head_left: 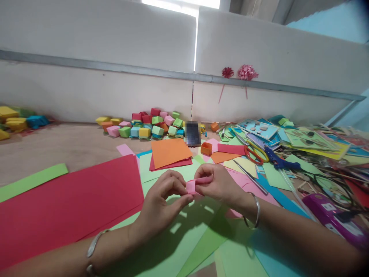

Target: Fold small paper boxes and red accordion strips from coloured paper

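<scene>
A small folded pink paper piece [190, 187] is held up between both hands, over light green paper sheets [184, 238]. My left hand [165, 202] pinches its left side between thumb and fingers. My right hand [217, 182] grips the right side, where a pink flap sticks out past the fingertips. Part of the piece is hidden behind the fingers. Just beyond the hands lie orange paper squares [170, 152] on red paper. Past the right hand stands a small open orange paper box [206, 148].
Red sheets [100, 200] cover the left. Several coloured paper boxes [144, 132] are piled along the wall by a phone [193, 134]. To the right lie scissors [253, 154], a blue glue gun [278, 159], a pen [250, 177], eyeglasses [331, 188] and a purple device [331, 215].
</scene>
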A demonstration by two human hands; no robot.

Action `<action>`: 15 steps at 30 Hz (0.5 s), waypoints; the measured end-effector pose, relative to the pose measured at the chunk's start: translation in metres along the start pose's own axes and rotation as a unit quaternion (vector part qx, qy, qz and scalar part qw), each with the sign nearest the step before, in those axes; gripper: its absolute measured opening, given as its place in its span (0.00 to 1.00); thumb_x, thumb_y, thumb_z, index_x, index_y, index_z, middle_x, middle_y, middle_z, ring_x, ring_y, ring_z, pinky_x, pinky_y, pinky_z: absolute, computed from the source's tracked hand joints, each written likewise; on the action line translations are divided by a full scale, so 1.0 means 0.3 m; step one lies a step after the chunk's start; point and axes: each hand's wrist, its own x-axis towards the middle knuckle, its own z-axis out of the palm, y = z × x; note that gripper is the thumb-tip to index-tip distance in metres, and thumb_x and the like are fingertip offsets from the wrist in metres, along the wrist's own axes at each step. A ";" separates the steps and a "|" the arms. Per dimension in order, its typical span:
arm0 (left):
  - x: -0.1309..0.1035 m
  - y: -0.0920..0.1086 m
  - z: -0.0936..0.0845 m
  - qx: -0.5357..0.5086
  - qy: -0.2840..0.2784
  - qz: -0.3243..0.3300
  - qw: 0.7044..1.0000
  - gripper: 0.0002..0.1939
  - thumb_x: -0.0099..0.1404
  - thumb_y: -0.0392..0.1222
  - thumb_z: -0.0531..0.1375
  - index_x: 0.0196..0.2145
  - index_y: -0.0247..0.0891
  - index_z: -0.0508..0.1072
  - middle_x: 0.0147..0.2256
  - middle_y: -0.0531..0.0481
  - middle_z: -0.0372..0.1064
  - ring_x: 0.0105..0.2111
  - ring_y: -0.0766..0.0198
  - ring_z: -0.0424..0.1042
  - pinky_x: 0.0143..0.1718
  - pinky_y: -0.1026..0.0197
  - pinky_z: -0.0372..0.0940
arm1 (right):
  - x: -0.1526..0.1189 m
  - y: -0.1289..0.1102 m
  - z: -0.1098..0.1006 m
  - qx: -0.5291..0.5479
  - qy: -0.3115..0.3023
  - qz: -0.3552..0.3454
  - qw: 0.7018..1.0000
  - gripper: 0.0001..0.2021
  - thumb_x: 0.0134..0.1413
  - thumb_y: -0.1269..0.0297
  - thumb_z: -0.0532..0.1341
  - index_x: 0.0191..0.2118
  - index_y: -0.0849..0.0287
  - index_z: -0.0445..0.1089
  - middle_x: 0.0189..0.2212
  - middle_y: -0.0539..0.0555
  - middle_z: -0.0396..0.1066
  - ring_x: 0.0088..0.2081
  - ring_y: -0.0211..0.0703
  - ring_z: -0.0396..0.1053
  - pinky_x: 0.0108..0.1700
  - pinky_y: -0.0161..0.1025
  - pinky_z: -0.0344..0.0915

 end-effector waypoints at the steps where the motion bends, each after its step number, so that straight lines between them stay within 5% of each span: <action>1: 0.002 -0.002 0.003 -0.038 0.001 -0.042 0.998 0.06 0.56 0.35 0.67 0.29 0.40 0.73 0.35 0.50 0.68 0.37 0.62 0.73 0.32 0.63 0.74 | 0.000 -0.002 -0.001 -0.009 0.005 -0.002 1.000 0.04 0.34 0.73 0.62 0.23 0.60 0.69 0.21 0.46 0.67 0.25 0.33 0.63 0.27 0.31 0.59; 6: 0.004 -0.009 0.015 -0.188 -0.100 -0.234 0.949 0.26 0.54 0.41 0.69 0.51 0.39 0.73 0.48 0.40 0.74 0.43 0.53 0.76 0.38 0.55 0.75 | -0.006 -0.005 -0.002 -0.012 0.004 0.016 1.000 0.04 0.36 0.75 0.62 0.23 0.60 0.71 0.20 0.45 0.68 0.24 0.33 0.63 0.25 0.30 0.59; 9: 0.005 -0.009 0.014 -0.196 -0.120 -0.257 0.939 0.26 0.56 0.47 0.69 0.52 0.39 0.75 0.48 0.41 0.77 0.44 0.52 0.77 0.41 0.55 0.74 | -0.008 -0.011 -0.005 -0.040 0.017 -0.003 0.999 0.02 0.39 0.73 0.64 0.24 0.60 0.71 0.22 0.46 0.69 0.25 0.33 0.64 0.27 0.30 0.59; 15: 0.016 -0.004 0.011 -0.178 -0.109 -0.277 0.938 0.24 0.56 0.52 0.68 0.50 0.43 0.77 0.45 0.44 0.79 0.40 0.56 0.77 0.40 0.56 0.73 | -0.005 -0.019 -0.021 -0.127 0.080 -0.147 0.978 0.07 0.43 0.75 0.64 0.23 0.59 0.66 0.23 0.46 0.66 0.26 0.33 0.61 0.29 0.31 0.58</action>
